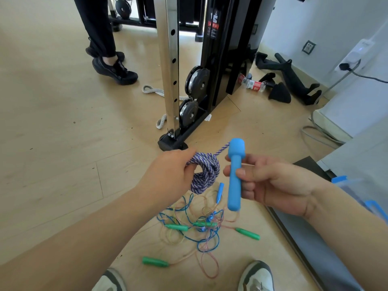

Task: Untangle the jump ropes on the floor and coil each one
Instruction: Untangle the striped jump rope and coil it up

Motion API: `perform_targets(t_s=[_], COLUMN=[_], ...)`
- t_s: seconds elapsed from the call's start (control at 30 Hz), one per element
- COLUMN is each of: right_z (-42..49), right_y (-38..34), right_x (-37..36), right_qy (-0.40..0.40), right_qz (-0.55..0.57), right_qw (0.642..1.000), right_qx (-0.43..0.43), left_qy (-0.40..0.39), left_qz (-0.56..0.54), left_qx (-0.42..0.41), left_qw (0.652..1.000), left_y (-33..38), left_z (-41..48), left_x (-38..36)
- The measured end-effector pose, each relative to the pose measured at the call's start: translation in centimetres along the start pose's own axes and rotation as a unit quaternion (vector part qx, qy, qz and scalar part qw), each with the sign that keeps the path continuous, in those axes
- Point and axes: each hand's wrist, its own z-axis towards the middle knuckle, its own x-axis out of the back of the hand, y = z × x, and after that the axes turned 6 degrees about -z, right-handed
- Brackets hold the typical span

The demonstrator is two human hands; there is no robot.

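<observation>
The purple-and-white rope looks nearly coiled. The left hand [168, 171], its forearm reaching in from seven o'clock, has its grip clenched round the wound coil [206, 173], held above the floor [63, 143]. At three o'clock of the coil, the right hand [270, 185] has its grip grasping the blue handle [235, 175], upright between thumb and fingers. Next, I judge, the short free length needs wrapping or tucking in. At six o'clock the thin blue and pink ropes [195, 225] lie tangled on the floor.

The left hand [168, 173] hid part of the rope coil [206, 175]. Picture edges cut off the wearer's shoes [257, 278] and a bystander's legs [98, 28]. The machine label [213, 26] was too small to read.
</observation>
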Motion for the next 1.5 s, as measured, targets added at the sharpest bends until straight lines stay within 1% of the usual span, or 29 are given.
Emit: perform_targets(t_s=[0.07, 0.13, 0.2, 0.27, 0.37, 0.4, 0.5, 0.6, 0.7, 0.73, 0.77, 0.87, 0.93, 1.07, 1.17, 1.23, 1.3, 1.37, 1.43, 1.5], right_z=[0.7, 1.4, 1.8, 2.1, 2.3, 2.3, 2.2, 2.5, 2.7, 2.7, 2.8, 2.9, 2.7, 1.9, 1.5, 1.4, 1.3, 1.5, 1.7, 1.9], right_y=[0.1, 0.0, 0.1, 0.2, 0.5, 0.5, 0.8, 1.1, 1.0, 0.9, 0.9, 1.2, 1.3, 0.7, 0.4, 0.4, 0.5, 0.9, 1.3, 1.8], right_x=[-0.5, -0.7, -0.4, 0.1, 0.7, 0.8, 0.8, 0.4, 0.2, 0.1, 0.1, 0.0, -0.2, -0.3, -0.4, -0.9, -1.4, -1.9, -2.2, -2.3], right_qy=[0.014, 0.044, 0.086, 0.124, 0.158, 0.161, 0.158, 0.141, 0.143, 0.144, 0.143, 0.142, 0.133, 0.089, 0.077, 0.094, 0.115, 0.129, 0.144, 0.160], right_qz=[0.018, 0.014, -0.010, -0.056, -0.113, -0.120, -0.095, -0.039, 0.004, 0.013, 0.020, 0.027, 0.021, -0.047, -0.099, -0.154, -0.220, -0.290, -0.352, -0.389], right_qw=[0.999, 0.998, 0.994, 0.989, 0.979, 0.977, 0.978, 0.982, 0.981, 0.981, 0.981, 0.978, 0.976, 0.969, 0.957, 0.941, 0.916, 0.889, 0.857, 0.828], right_qx=[0.027, 0.048, 0.062, 0.065, 0.069, 0.074, 0.095, 0.122, 0.128, 0.129, 0.132, 0.151, 0.169, 0.224, 0.261, 0.287, 0.315, 0.331, 0.346, 0.370], left_qy=[-0.015, -0.053, -0.100, -0.127, -0.132, -0.149, -0.214, -0.220, -0.228, -0.236, -0.238, -0.202, -0.192, -0.180, -0.163, -0.154, -0.118, -0.089, -0.108, -0.119], left_qz=[-0.038, -0.083, -0.135, -0.197, -0.279, -0.304, -0.366, -0.411, -0.457, -0.461, -0.457, -0.435, -0.421, -0.398, -0.384, -0.376, -0.364, -0.365, -0.384, -0.409], left_qx=[-0.004, -0.007, 0.008, 0.023, 0.080, 0.099, 0.126, 0.121, 0.131, 0.129, 0.127, 0.138, 0.140, 0.129, 0.132, 0.139, 0.157, 0.186, 0.198, 0.204], left_qw=[0.999, 0.995, 0.986, 0.972, 0.948, 0.936, 0.897, 0.876, 0.850, 0.846, 0.847, 0.866, 0.875, 0.890, 0.899, 0.903, 0.910, 0.908, 0.895, 0.881], left_y=[0.8, 1.8, 2.6, 3.4, 3.8, 3.7, 3.6, 3.7, 3.1, 2.9, 2.7, 2.4, 2.3, 2.2, 2.5, 2.8, 2.9, 2.7, 2.7, 2.7], left_z=[-0.4, -0.8, -1.1, -1.2, -0.6, -0.4, -0.1, -0.3, -0.4, -0.4, -0.4, -0.5, -0.5, -0.3, -0.2, -0.2, -0.1, 0.2, 0.3, 0.4], left_x=[-0.6, -1.0, -1.2, -1.2, -0.8, -0.5, 0.2, 0.3, 0.4, 0.5, 0.5, 0.2, 0.0, 0.3, 0.5, 0.4, 0.1, -0.1, -0.2, -0.1])
